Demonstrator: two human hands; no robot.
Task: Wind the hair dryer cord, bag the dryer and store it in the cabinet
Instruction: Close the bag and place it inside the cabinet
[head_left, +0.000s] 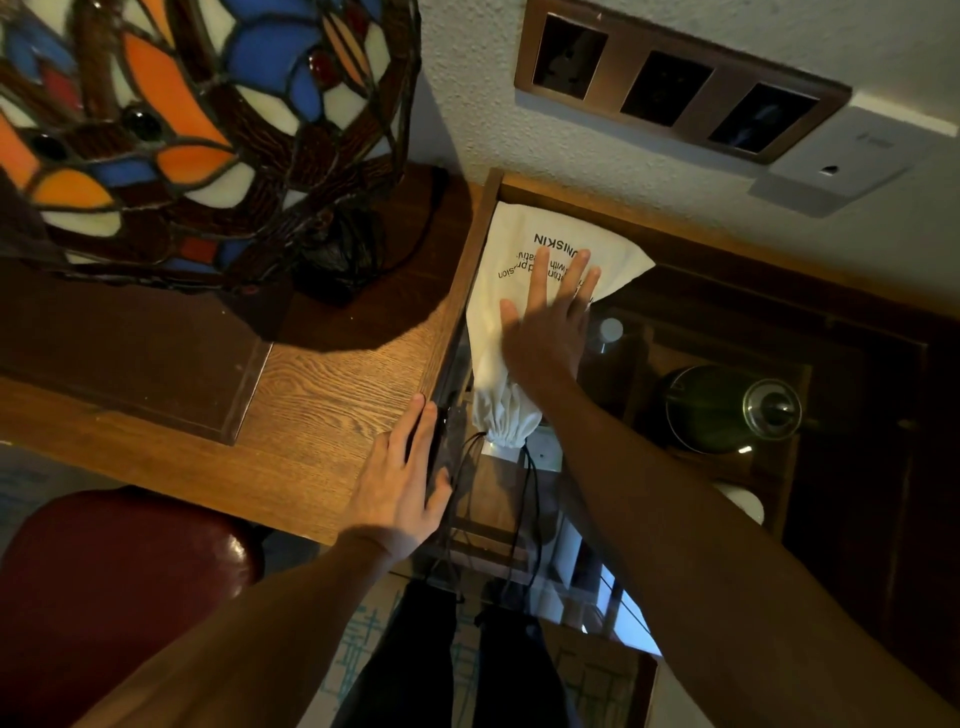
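While right hand (550, 317) presses white bag (511, 291) — dryer hidden inside.

Dryer hidden inside bag (511, 260)

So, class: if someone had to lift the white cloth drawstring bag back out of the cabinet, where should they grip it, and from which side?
Probably the gathered neck of the white cloth drawstring bag, approached from the near, open front. There the cloth bunches narrow enough for fingers to close round, while the wide body lies flat under the right hand against the wooden cabinet wall.
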